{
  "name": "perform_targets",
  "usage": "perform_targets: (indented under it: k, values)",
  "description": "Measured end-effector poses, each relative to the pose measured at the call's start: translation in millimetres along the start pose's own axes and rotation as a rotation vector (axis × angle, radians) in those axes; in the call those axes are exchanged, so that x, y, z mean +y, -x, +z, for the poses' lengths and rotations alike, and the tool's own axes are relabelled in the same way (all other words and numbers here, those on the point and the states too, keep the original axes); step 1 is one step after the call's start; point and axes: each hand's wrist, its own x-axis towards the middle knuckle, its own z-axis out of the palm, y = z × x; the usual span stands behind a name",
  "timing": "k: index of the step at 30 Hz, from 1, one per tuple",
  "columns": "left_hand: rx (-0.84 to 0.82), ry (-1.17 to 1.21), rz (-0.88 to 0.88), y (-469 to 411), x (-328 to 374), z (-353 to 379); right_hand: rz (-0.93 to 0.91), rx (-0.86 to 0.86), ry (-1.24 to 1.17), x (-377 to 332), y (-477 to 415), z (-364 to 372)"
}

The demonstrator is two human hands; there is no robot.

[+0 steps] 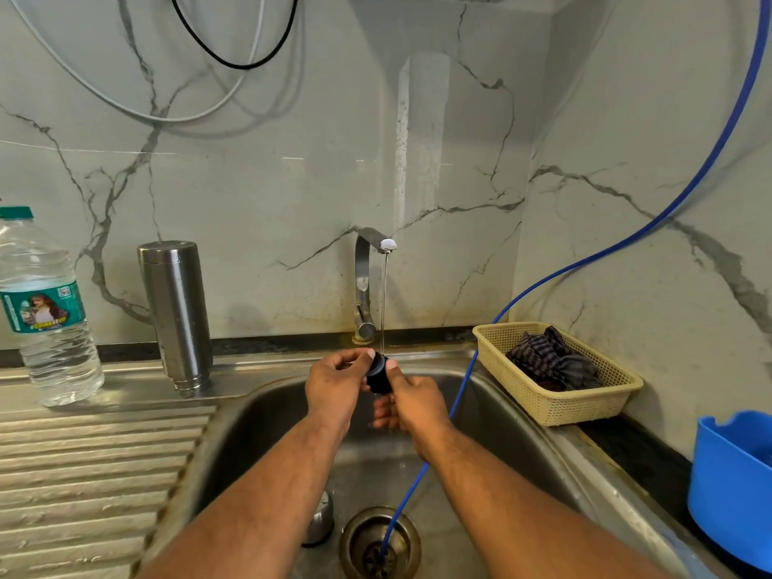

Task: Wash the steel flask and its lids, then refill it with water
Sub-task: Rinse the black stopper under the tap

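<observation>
Nearest, below the forearms, a steel cap [319, 522] is seen lying in the sink [522, 432] by the drain [378, 545]. Further on, the black inner lid [379, 371] is pinched between the left hand [338, 386] and the right hand [413, 405], under a thin stream from the tap [369, 282]. With a wet grip it could be dropped toward the drain. Far left of the hands, the steel flask [177, 315] is stood on the desk [125, 411], long axis upright, mouth down.

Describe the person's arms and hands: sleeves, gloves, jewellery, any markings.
Both are bare. The left hand and right hand wear no gloves, and no ring, watch or band shows. The forearms are uncovered down to the frame's edge; no sleeve is in view, and no markings can be seen.
</observation>
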Motion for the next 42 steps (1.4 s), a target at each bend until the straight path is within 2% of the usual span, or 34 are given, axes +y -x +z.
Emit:
perform_targets:
  k: [5, 8, 11, 14, 19, 23, 29, 33, 42]
  values:
    - [-0.145, 0.020, -0.045, 0.7, 5.1, 4.9, -0.006, 0.031, 0.032, -0.1, -0.5, -4.0]
    - [-0.260, -0.066, 0.009, 0.1, 1.6, 3.8, 0.000, 0.038, 0.020, -0.5, -1.2, -3.9]
    - [-0.255, -0.262, 0.145, -0.1, -2.3, 3.8, 0.020, 0.020, 0.016, -1.8, -1.4, -2.3]
    - [-0.210, -0.292, 0.185, -0.3, -2.0, 5.6, 0.066, -0.030, -0.039, -0.6, -1.3, 1.2]
    - [-0.057, -0.162, 0.090, -0.6, -5.0, 5.1, 0.004, -0.047, 0.049, 2.5, 0.8, 7.4]
    - [0.021, 0.043, -0.146, -7.0, -8.8, 3.2, -0.127, 0.003, 0.098, 0.6, 0.8, 6.0]
    - [-0.007, 0.072, -0.333, -2.0, -2.9, 6.1, -0.312, 0.067, 0.204, 0.2, -1.8, 5.3]
    - [-0.093, 0.049, -0.410, 1.9, 0.7, 6.1, -0.381, 0.076, 0.263, -3.7, 3.6, 1.7]
    - [-0.146, 0.000, -0.449, 5.6, 1.3, 2.1, -0.376, 0.049, 0.280, -7.1, 4.3, -1.4]
